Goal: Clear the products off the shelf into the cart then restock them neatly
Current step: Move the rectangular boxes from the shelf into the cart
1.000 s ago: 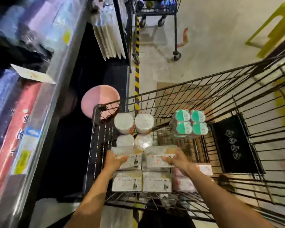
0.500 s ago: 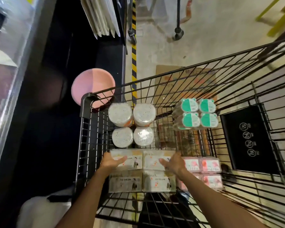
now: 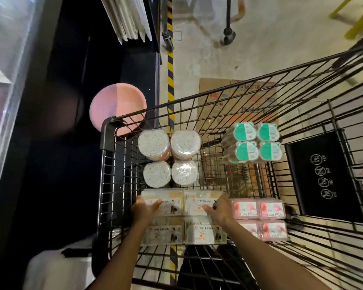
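Note:
A black wire cart [image 3: 108, 139] holds stacked products. Both my hands reach into it. My left hand [image 3: 144, 209] grips the left end of two clear rectangular boxes [image 3: 176, 203] lying side by side, and my right hand [image 3: 219, 212] grips their right end. These boxes lie on top of a nearer pair of the same boxes [image 3: 184, 232]. Beyond them stand round clear tubs [image 3: 169, 158] of white cotton swabs. Pink boxes [image 3: 259, 209] sit to the right, green-lidded packs [image 3: 254, 142] at the far right.
A dark shelf unit [image 3: 57, 143] runs along the left, with a pink round dish [image 3: 117, 107] by the cart's corner. A black sign panel [image 3: 323, 174] hangs inside the cart's right side. Cardboard [image 3: 237, 91] lies flat on the floor beyond, near yellow-black tape [image 3: 170, 76].
The view has tilted down and closer to the cart. My hands and the two clear boxes have come lower, onto the stack in the cart.

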`<state>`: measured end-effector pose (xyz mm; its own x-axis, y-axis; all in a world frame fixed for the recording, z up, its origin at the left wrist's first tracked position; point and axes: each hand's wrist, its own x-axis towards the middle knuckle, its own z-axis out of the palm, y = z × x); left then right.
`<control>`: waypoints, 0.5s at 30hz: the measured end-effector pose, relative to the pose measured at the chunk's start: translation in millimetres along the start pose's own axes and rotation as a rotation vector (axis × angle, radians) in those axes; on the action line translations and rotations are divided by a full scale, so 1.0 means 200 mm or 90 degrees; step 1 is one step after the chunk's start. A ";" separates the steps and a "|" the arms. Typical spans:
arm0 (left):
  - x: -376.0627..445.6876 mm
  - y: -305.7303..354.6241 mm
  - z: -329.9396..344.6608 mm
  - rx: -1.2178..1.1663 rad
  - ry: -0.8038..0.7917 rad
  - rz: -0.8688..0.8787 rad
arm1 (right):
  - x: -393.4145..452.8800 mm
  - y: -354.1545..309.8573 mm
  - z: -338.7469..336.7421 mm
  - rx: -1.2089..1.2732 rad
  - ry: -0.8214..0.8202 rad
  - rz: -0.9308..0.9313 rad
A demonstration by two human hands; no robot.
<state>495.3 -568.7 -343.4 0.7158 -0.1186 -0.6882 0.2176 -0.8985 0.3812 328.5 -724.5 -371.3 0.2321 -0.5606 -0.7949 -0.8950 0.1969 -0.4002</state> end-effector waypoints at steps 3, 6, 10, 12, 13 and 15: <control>-0.01 -0.01 -0.01 0.040 -0.005 0.008 | -0.05 -0.03 -0.02 0.005 -0.021 0.012; -0.01 -0.01 -0.01 0.069 -0.013 0.014 | -0.04 -0.02 -0.02 -0.003 -0.027 0.013; -0.03 0.04 -0.02 0.084 -0.054 -0.028 | -0.06 -0.04 -0.04 -0.012 -0.036 0.012; -0.09 0.06 -0.02 0.092 -0.014 -0.031 | -0.09 -0.05 -0.05 -0.112 -0.008 -0.018; -0.13 0.07 -0.03 0.101 0.017 -0.020 | -0.11 -0.06 -0.07 -0.164 0.008 -0.043; -0.20 0.07 -0.03 0.119 0.088 0.064 | -0.17 -0.07 -0.12 -0.228 0.019 -0.089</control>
<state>474.1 -573.7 -307.2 0.8141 -0.1644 -0.5569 0.0233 -0.9490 0.3143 324.3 -728.2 -327.9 0.3543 -0.5858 -0.7289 -0.9333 -0.1734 -0.3144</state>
